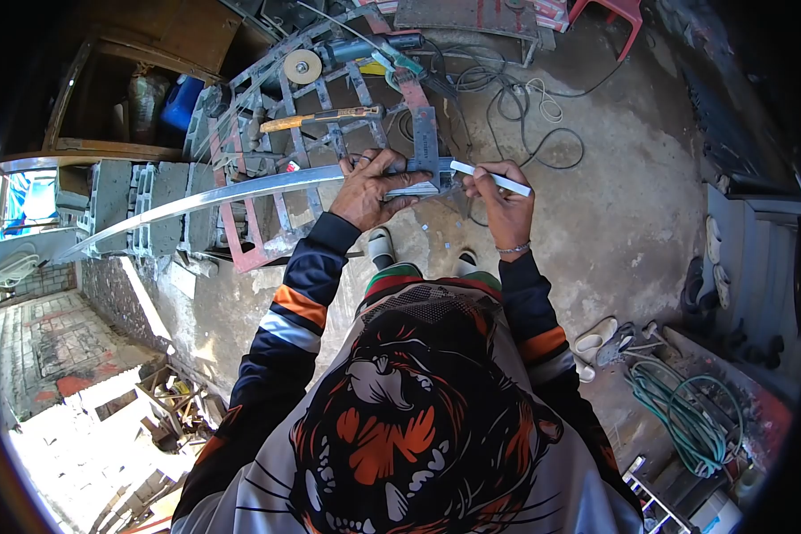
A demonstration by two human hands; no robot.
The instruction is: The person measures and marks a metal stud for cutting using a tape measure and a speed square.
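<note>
A long silver metal bar reaches from the far left to just in front of me, over a metal frame. My left hand is closed around the bar near its right end, fingers pressing on its top. Touching that hand is a dark steel square, laid across the bar with its blade pointing away from me. My right hand, wearing a bracelet, pinches a white marker-like pen just right of the square. The pen's tip is too small to make out.
On the frame lie a hammer, an angle grinder and a green-handled electrode holder. Black cables trail over the floor beyond. Concrete blocks stand at left. A green hose is coiled lower right, near shoes.
</note>
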